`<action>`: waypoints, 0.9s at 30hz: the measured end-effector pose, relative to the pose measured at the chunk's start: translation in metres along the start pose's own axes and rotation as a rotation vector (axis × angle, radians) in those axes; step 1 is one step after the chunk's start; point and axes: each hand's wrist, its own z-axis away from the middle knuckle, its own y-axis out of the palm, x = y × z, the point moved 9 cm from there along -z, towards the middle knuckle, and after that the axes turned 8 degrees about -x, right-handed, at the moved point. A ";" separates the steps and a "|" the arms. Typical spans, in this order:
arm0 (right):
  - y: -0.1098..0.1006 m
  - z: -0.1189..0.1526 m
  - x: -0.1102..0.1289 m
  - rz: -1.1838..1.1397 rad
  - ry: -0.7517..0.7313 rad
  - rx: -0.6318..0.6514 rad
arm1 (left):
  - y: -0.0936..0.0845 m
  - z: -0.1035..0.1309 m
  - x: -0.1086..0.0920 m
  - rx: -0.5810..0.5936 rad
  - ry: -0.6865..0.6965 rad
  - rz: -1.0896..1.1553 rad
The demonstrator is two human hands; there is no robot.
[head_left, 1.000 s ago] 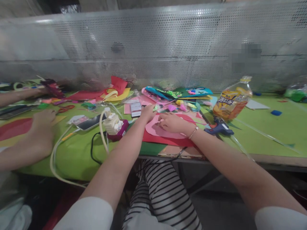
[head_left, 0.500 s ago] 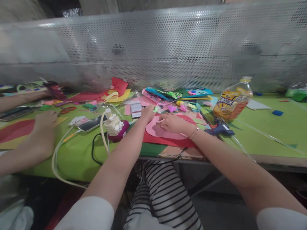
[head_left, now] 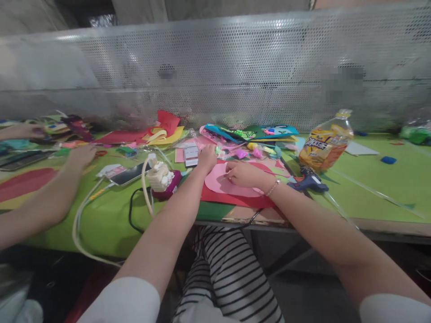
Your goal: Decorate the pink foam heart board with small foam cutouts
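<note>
Starting at the left, we see a co-worker's hand (head_left: 81, 154) reaching flat over the green table (head_left: 370, 188) toward red scissors (head_left: 99, 153), then a phone (head_left: 129, 172) and a cream-and-magenta tool (head_left: 161, 178) with its looped cord. Next comes our left hand (head_left: 207, 158), fingers curled down on the far edge of the pink foam shape (head_left: 218, 183), though we cannot tell whether it pinches anything. Our right hand (head_left: 244, 174) rests half-closed on that same pink shape, which lies on a red sheet (head_left: 235, 199) at the table's near edge, with a blue glue gun (head_left: 308, 181) and a tilted bottle (head_left: 325, 143) further right.
</note>
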 end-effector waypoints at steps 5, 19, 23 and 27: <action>-0.002 -0.001 -0.006 -0.027 0.011 -0.058 | -0.006 -0.007 -0.004 -0.128 0.058 0.244; -0.045 0.013 -0.065 -0.212 0.230 -0.653 | -0.020 0.010 -0.048 -0.097 0.339 0.488; -0.043 0.012 -0.071 -0.225 0.277 -0.674 | -0.024 0.012 -0.058 -0.110 0.421 0.467; -0.048 0.013 -0.073 -0.210 0.331 -0.660 | -0.033 0.018 -0.073 -0.123 0.515 0.471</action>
